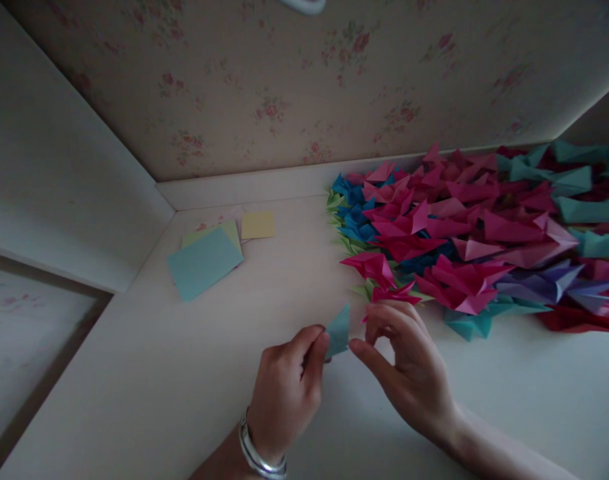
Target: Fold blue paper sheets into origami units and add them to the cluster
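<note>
Between the thumb and fingers of my left hand [290,387] is a small folded piece of light teal paper [338,331], held above the white tabletop. Its upper corner comes to a point. My left hand is closed in a pinch, and the lower left part of the paper is hidden behind it. Just to the right, my right hand [412,370] has its thumb and curled fingers apart. The right thumb tip is close to the paper's right edge; whether it touches is unclear. A silver bracelet [258,453] circles my left wrist.
A large heap of folded paper shapes [464,233] in pink, blue, teal, purple and red covers the back right. Flat paper sheets lie at the left: a teal sheet [205,264], a green sheet [230,235] and a yellow square [258,225]. Floral wallpaper [284,87] rises behind.
</note>
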A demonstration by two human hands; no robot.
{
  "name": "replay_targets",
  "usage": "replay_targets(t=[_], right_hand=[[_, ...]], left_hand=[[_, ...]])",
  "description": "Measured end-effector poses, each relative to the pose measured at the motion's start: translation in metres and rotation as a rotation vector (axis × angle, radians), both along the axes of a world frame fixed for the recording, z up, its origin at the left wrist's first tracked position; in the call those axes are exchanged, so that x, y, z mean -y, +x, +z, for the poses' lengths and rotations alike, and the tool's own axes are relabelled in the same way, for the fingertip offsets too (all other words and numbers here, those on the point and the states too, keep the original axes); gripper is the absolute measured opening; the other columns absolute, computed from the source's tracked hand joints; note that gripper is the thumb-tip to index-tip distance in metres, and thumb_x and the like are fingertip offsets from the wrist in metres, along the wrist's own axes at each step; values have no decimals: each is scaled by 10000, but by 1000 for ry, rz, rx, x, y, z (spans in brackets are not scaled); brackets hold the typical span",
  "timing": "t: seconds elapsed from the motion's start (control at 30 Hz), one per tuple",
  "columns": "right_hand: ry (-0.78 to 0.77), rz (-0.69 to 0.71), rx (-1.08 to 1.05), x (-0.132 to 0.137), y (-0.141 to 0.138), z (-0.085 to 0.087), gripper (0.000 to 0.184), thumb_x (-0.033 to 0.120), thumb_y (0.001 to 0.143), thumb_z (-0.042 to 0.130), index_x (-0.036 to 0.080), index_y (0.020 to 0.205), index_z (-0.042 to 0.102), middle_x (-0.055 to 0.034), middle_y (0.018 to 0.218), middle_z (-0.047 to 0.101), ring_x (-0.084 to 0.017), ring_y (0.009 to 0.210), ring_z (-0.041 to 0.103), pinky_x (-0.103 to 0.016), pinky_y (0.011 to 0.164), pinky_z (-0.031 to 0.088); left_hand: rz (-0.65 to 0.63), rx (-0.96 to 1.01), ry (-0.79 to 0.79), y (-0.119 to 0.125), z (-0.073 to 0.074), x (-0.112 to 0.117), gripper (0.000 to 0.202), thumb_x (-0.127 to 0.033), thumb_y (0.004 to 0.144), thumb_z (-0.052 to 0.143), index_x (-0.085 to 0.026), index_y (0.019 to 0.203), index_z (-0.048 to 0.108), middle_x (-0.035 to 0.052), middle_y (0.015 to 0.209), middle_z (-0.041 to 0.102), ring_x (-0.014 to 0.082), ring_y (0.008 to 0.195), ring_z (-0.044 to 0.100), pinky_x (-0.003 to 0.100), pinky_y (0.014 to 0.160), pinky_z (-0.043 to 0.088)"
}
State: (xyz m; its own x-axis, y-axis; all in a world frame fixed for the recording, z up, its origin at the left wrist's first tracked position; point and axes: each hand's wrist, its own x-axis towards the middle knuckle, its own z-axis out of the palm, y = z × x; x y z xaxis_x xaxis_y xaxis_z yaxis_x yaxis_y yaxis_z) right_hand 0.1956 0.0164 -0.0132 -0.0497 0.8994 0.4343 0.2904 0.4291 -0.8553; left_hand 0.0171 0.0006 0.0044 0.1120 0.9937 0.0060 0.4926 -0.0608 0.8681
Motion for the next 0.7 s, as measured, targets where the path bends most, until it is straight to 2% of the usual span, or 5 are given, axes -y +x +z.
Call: replay_targets(t=[0.07,0.17,0.3,0.43,0.7], right_hand=[[22,84,106,4,-2,0,280,130,888,682,275,1113,601,-10,832,612,-166,674,594,-296,651,515],[-103,227,180,7,-5,2,180,156,935,625,247,1087,592,-10,806,655,-160,675,614,-271,610,501],[-227,229,109,6,-4,2,92,239,943,618,223,1032,603,-32,898,678,-183,807,632,-306,723,512],[-325,301,4,3,0,5,88,298,958,594,212,973,612,-22,875,661,-173,797,611,-302,736,509],[-430,399,-53,1,1,10,133,337,967,581,208,962,610,-27,892,641,-176,820,596,-315,758,507]], left_hand=[[32,14,15,0,1,0,222,-294,991,519,-219,1060,716,18,702,748,168,590,706,208,567,491],[1,110,-7,2,5,0,269,-290,1006,501,-226,1177,700,32,832,781,166,670,707,215,640,511],[-76,309,-116,3,8,-1,293,-323,1003,523,-219,1217,693,69,1064,785,193,860,719,252,782,544],[-101,463,-192,1,7,-2,275,-338,974,586,-204,1186,698,93,1194,744,231,1036,695,326,940,525],[-129,600,-286,-4,9,-6,187,-279,941,656,-211,1114,678,58,1140,758,208,1052,698,276,886,531]])
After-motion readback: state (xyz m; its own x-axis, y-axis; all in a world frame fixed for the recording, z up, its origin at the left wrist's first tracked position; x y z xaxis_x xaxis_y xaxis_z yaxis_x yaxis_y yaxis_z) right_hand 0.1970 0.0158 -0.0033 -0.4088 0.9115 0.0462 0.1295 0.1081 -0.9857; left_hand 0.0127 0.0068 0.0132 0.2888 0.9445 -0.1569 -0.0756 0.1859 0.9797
